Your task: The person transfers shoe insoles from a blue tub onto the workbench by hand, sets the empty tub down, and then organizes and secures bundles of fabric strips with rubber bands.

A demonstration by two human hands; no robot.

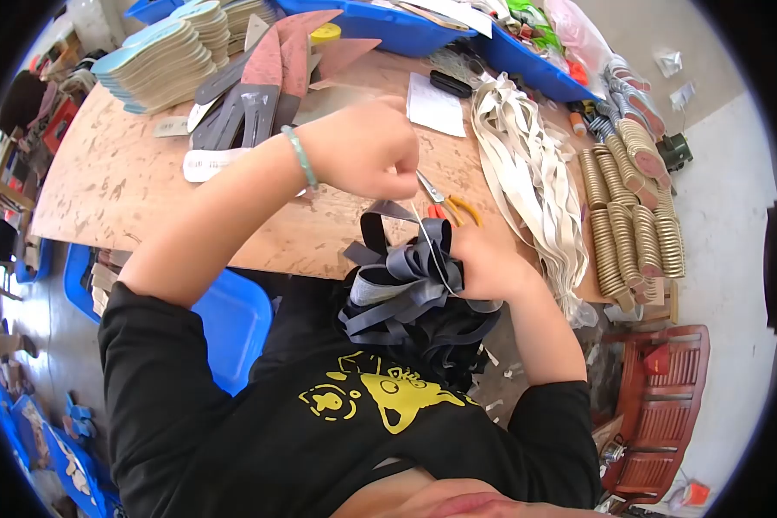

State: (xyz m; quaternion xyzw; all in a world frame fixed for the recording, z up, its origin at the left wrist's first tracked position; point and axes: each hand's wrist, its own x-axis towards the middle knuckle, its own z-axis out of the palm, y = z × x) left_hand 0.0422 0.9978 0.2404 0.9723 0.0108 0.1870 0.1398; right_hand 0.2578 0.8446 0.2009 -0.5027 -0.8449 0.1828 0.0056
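My left hand (373,148), with a pale green bracelet at the wrist, is closed above the table's near edge. A thin white cord (430,243) runs from just under its fingers down across a bundle of dark grey straps (406,289). The bundle hangs in loops in front of my shirt, over my lap. My right hand (489,263) is closed on the bundle's right side, its fingertips partly hidden by the straps. Just beyond the hands lie pliers with orange handles (463,210) and scissors or a similar tool with red handles (436,210).
Cream straps (527,164) lie in a long heap to the right, beside stacked tan pieces (626,233). Grey and pink cut pieces (263,91) and insole-shaped stacks (160,65) occupy the left. Blue bins (388,30) line the back; another blue bin (237,315) stands below left.
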